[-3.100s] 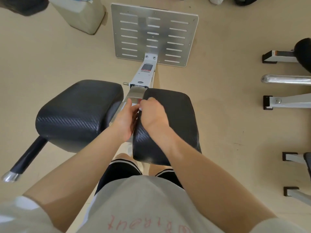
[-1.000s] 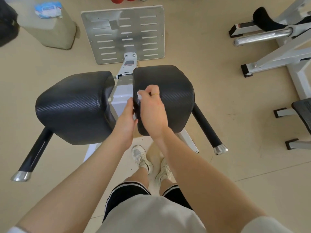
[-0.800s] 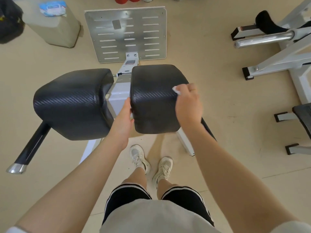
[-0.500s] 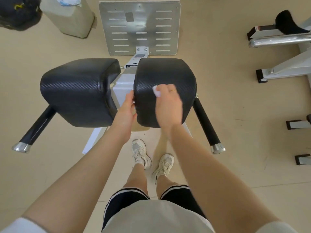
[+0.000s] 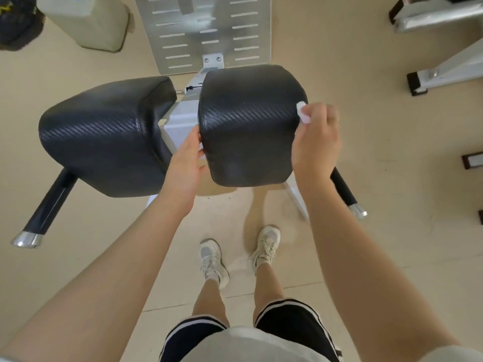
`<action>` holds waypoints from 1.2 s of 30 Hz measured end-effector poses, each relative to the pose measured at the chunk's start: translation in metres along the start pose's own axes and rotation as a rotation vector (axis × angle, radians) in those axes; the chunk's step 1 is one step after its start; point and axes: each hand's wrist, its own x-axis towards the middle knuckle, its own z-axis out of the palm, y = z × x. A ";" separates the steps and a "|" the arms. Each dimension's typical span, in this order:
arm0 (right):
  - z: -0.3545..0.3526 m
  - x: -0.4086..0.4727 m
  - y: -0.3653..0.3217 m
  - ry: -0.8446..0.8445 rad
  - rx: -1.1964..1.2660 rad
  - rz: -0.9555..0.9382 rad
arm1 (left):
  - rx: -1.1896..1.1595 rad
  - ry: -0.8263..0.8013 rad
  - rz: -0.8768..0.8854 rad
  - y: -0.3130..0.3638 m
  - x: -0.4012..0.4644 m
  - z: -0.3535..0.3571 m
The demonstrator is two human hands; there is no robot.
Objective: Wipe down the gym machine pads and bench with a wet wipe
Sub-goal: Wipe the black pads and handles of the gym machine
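Centre of frame: right pad [image 5: 248, 121], black carbon-weave vinyl, rounded block. Right hand [image 5: 315, 142] at its right edge, fingers curled, pinching crumpled white wet wipe [image 5: 302, 115]. Left hand [image 5: 187, 160], fingers straight, flat against left side. No legible writing.

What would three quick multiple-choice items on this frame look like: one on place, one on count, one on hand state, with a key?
1. Where is the wet wipe?
A. at the right pad's right edge
B. on the left pad
C. on the floor

2. How many black pads are in view on this machine?
A. one
B. two
C. four

3. What is the left hand doing?
A. holding the wipe
B. hanging idle
C. resting against the right pad's left side

Key: 1 A, the right hand pinches the wipe there; 2 B, two pads flank the white frame; 3 C, its fingers lie along that side.
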 end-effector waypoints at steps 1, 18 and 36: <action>0.000 -0.001 -0.001 0.008 -0.041 -0.015 | 0.026 0.002 0.009 -0.002 0.002 -0.001; 0.071 -0.071 -0.014 0.244 0.254 0.235 | 0.416 -0.398 0.297 -0.048 0.034 -0.049; 0.090 -0.101 -0.021 0.093 0.158 0.026 | 0.262 -0.355 0.325 -0.080 0.035 -0.038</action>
